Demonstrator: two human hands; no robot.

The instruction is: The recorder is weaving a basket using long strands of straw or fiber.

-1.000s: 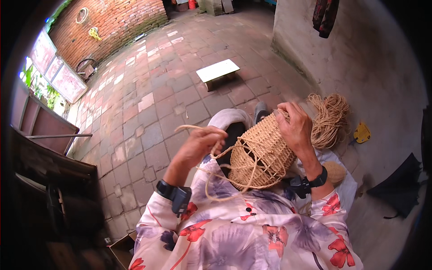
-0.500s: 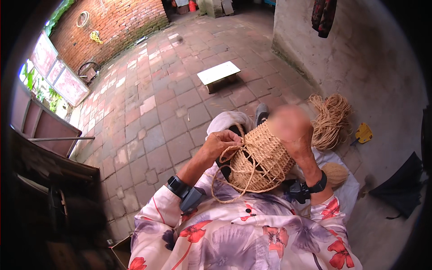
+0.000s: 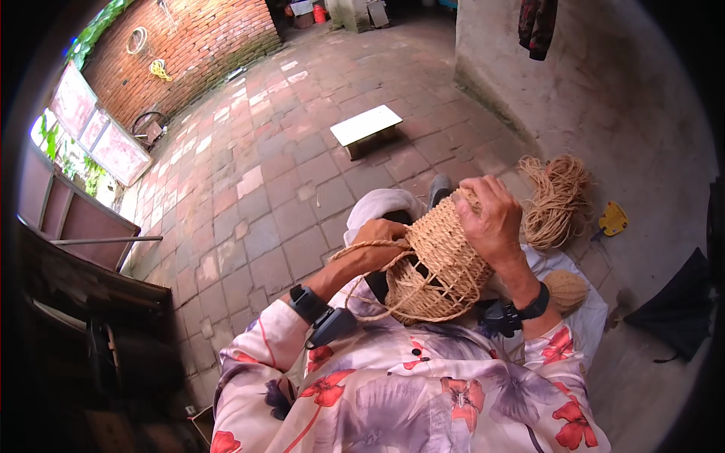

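A woven basket (image 3: 453, 253) of tan straw cord lies tilted on my lap, its open weave and a loose cord facing me. My right hand (image 3: 492, 219) is closed around the basket's upper right edge, thumb on the near side. At the basket's left edge is my left hand (image 3: 384, 232), its fingers curled and their tips hidden behind the weave. A loop of straw cord (image 3: 362, 245) passes over that hand and wrist. More of the loose cord curves below, across the lower front of the basket.
To the right lie a heap of tan cord (image 3: 557, 200), a round ball of twine (image 3: 565, 291), a yellow tool (image 3: 613, 219) and a black umbrella (image 3: 676, 306). A low white-topped stool (image 3: 366, 125) stands ahead on the brick paving, beside a plastered wall (image 3: 604, 98).
My left hand has gone from pinching the cord in front to the basket's left edge, fingertips now hidden. The cord loop has swung left over the wrist. My right hand stays on the basket.
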